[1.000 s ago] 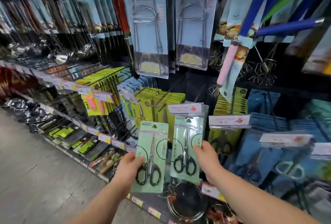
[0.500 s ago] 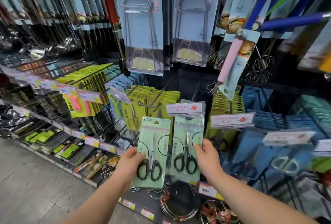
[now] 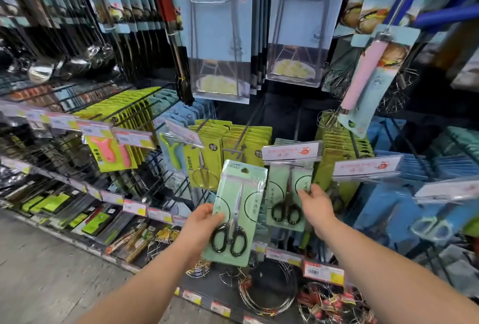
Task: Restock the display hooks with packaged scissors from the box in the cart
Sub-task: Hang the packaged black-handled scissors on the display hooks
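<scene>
Mid-hanging, the left hand [image 3: 204, 222] grips a mint-green carded pack of black-handled scissors [image 3: 237, 212], the right hand [image 3: 317, 203] pinches the hung twin pack [image 3: 285, 194] at 2 o'clock; next, probably, its hole must thread the hook hidden behind the white price tag [image 3: 291, 151].

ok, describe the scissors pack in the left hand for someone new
Below the two big pale-blue tong cards hanging top centre runs a row of white price tags. In front of it the left hand holds a mint-green scissors pack with black handles. Its twin to the right hangs under a price tag; this one is off any hook and tilted.
</scene>
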